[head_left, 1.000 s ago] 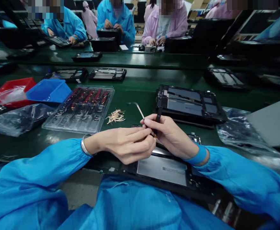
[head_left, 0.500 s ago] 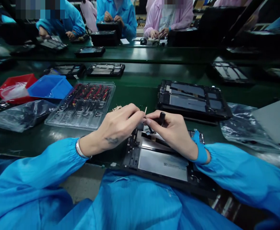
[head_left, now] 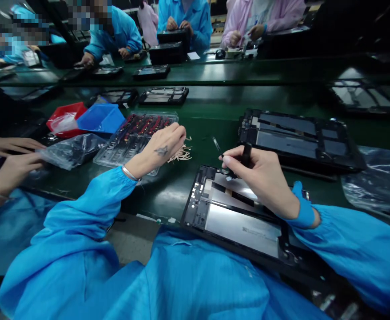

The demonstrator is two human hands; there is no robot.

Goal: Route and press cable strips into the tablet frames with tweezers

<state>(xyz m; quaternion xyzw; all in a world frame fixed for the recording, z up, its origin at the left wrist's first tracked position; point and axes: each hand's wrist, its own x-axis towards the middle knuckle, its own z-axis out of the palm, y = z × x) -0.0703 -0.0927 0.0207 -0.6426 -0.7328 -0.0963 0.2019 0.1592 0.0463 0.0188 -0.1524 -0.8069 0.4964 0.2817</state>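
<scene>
My left hand (head_left: 165, 149) is closed, palm down, beside a small heap of thin tan strips (head_left: 182, 154). Its fingertips are turned away, so what they pinch, if anything, is hidden. Held like a pen in my right hand (head_left: 261, 175) is a slim black tool (head_left: 247, 154); its tip end is too small to make out. Below that hand lies an opened tablet-like device (head_left: 195, 209) with silver panels and black ribbon cables, close to my lap. The right fingertips hover around its far edge, near a small pale tab.
Left of the heap sits a clear plastic tray (head_left: 110, 153) of small red and black parts, near a blue bin (head_left: 100, 118), a red bin (head_left: 69, 109) and a plastic bag (head_left: 73, 151). Another device stack (head_left: 291, 142) stands at right. A co-worker's hands (head_left: 18, 155) are at left.
My left hand has parted from my right and moved left to the tan strips. My right hand keeps the black tool near the device. A co-worker's hands show more at left.
</scene>
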